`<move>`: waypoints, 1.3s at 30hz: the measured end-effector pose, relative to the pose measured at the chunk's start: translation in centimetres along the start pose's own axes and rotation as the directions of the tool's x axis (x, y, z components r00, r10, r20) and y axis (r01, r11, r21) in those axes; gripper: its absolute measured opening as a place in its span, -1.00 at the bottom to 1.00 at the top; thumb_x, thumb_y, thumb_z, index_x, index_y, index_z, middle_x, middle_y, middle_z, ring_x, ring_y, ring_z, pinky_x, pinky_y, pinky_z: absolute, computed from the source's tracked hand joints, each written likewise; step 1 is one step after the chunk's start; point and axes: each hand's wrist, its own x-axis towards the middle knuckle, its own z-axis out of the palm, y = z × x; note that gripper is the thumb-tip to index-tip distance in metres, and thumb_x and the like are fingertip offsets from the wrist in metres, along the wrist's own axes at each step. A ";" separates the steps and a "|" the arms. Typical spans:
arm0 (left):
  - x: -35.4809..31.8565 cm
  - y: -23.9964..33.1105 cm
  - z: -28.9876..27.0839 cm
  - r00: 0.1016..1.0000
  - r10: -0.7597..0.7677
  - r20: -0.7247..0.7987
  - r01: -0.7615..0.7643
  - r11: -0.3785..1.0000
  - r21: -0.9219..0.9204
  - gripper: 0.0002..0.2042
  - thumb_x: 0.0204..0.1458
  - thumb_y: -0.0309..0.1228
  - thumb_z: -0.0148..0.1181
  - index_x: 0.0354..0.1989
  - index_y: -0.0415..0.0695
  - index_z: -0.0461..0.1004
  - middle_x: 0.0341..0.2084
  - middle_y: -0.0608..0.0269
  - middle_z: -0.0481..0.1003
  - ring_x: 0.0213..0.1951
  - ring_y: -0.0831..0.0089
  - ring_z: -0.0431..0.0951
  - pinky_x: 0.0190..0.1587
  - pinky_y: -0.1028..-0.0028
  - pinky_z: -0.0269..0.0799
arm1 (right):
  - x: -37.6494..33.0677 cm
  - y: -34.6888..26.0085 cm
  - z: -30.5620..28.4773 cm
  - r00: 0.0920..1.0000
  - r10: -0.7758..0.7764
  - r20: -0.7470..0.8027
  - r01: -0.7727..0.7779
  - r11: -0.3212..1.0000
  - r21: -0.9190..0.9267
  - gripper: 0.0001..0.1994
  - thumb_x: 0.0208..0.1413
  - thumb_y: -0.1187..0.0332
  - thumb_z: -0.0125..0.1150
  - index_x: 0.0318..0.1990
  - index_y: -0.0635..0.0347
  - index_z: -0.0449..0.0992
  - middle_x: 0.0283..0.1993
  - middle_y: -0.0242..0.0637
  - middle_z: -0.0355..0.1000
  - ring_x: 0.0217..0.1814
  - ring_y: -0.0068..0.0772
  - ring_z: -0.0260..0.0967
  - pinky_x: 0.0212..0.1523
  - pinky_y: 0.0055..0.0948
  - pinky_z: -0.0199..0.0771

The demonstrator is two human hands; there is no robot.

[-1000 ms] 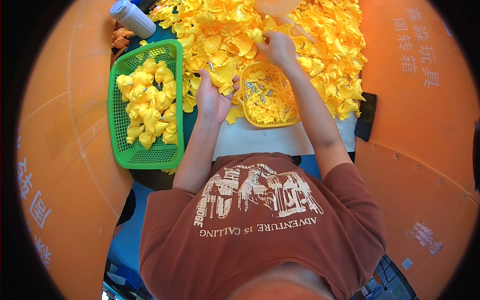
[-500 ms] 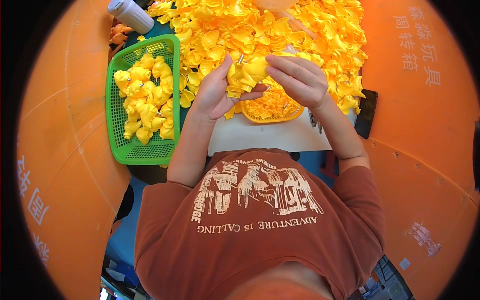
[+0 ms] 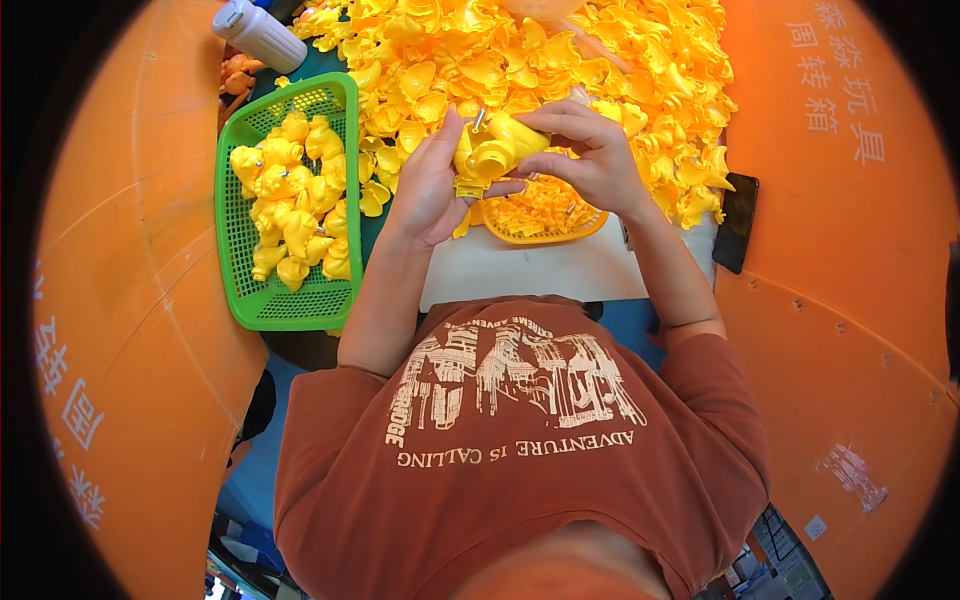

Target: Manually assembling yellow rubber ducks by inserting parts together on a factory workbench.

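Observation:
Between my hands, above the table, is a yellow plastic toy figure part [image 3: 498, 148] with a small metal pin sticking up from it. My left hand [image 3: 430, 190] cradles its left side, thumb up and fingers beneath. My right hand [image 3: 588, 150] grips its right end between thumb and fingers. Behind and below the hands stands an orange-yellow basket [image 3: 545, 238] filled with small yellow pieces. A large heap of curved yellow plastic shells [image 3: 500, 60] lies beyond the hands.
At the left, a green basket [image 3: 290, 322] holds several assembled yellow figures [image 3: 298, 225]. A pale bottle [image 3: 262, 35] stands behind it. A dark phone-like object [image 3: 736, 225] leans by the orange wall [image 3: 830, 250] at right; another orange wall [image 3: 140, 250] rises at left.
The yellow part has been turned between my hands, showing a round opening toward me. My right thumb and fingers have shifted on its right end; my left hand has hardly moved.

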 end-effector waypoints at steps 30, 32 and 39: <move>-0.6 -0.9 1.0 0.971 0.237 0.023 -0.237 0.950 0.203 -0.48 0.19 0.02 -0.38 -0.13 -0.24 0.29 -0.40 0.14 0.43 -0.45 0.43 0.49 -0.50 0.51 0.45 | -0.5 -2.8 1.7 0.985 -0.151 -0.083 0.128 0.963 -0.239 -0.43 -0.24 0.41 0.40 0.02 0.30 0.37 0.09 -0.08 0.31 0.13 -0.30 0.28 0.09 -0.40 0.31; -0.6 -1.2 1.3 0.945 0.325 0.028 -0.318 0.895 0.313 -0.47 0.19 0.02 -0.41 -0.10 -0.25 0.26 -0.36 0.13 0.43 -0.40 0.43 0.49 -0.39 0.50 0.46 | -0.3 -3.7 1.9 0.969 -0.233 -0.079 0.194 0.921 -0.339 -0.40 -0.32 0.30 0.46 -0.02 0.26 0.42 0.06 -0.07 0.34 0.08 -0.24 0.34 0.01 -0.41 0.36; -1.3 -1.8 0.8 0.884 0.436 0.167 -0.463 0.866 0.191 -0.57 0.18 -0.09 -0.19 -0.04 -0.26 0.21 -0.20 0.19 0.38 -0.21 0.55 0.42 -0.17 0.57 0.36 | -0.6 -4.4 2.1 0.963 -0.261 -0.066 0.220 0.903 -0.369 -0.46 -0.32 0.32 0.45 -0.07 0.21 0.47 0.04 -0.06 0.35 0.00 -0.21 0.39 -0.07 -0.40 0.41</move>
